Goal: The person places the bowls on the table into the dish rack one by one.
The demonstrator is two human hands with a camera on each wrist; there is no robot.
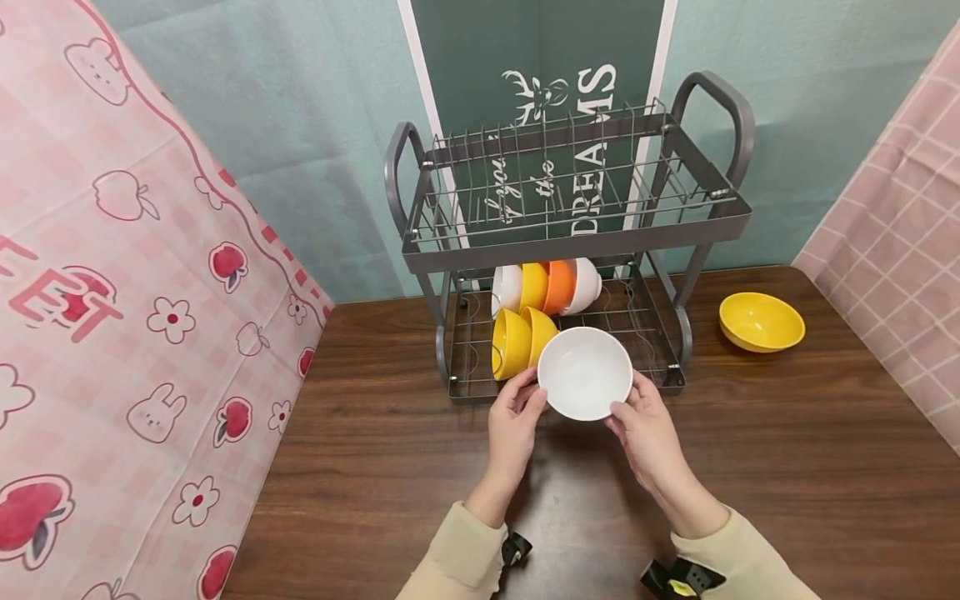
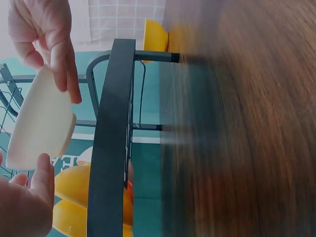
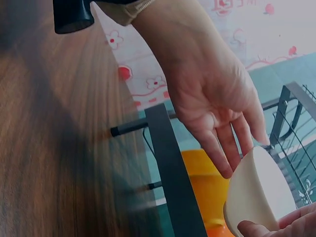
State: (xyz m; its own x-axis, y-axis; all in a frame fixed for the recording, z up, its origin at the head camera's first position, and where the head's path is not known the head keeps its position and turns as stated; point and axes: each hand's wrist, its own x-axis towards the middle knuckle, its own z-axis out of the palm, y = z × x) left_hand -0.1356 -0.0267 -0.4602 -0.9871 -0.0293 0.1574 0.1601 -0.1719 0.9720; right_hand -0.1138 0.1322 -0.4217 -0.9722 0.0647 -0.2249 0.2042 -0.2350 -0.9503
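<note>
A white bowl [image 1: 585,373] is held up in front of the lower shelf, its open side facing the head camera. My left hand [image 1: 513,433] pinches its left rim, thumb on the near side; in the left wrist view the fingers of this left hand [image 2: 27,207] touch the bowl's outer wall. On the opposite side my right hand [image 1: 649,433] grips the lower right rim between thumb and fingers. Just behind the bowl, two yellow bowls [image 1: 512,343] stand on edge in the lower shelf. Behind them is a row of white, yellow and orange bowls [image 1: 559,287].
The grey two-tier dish rack [image 1: 577,242] stands against the back curtain, its upper wire tier above the bowls. To the right, a yellow bowl [image 1: 761,322] sits upright on the wooden table [image 1: 360,467]. Patterned pink cloths [image 1: 172,317] hang at both sides.
</note>
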